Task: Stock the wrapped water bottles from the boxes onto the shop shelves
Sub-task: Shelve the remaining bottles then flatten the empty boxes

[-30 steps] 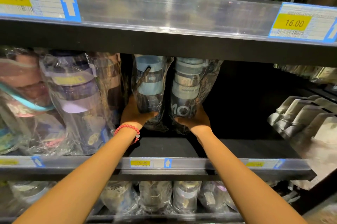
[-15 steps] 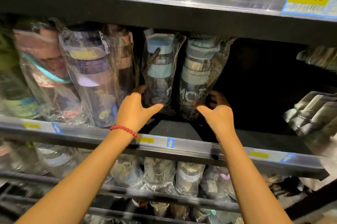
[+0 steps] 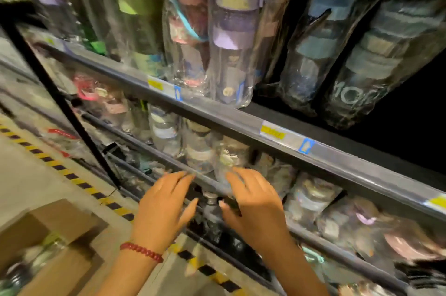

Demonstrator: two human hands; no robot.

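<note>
Bare fingers (image 3: 185, 176) of both hands are spread and relaxed, holding nothing: the left hand (image 3: 164, 209) and right hand (image 3: 253, 206) hover in front of a lower shelf rail (image 3: 212, 184), with a red bead bracelet (image 3: 141, 251) on the left wrist. Above, 2 wrapped water bottles (image 3: 313, 47) stand on the shelf (image 3: 284, 131) beside others. A cardboard box (image 3: 48, 235) on the floor seems to hold more, so stocking looks partway done.
</note>
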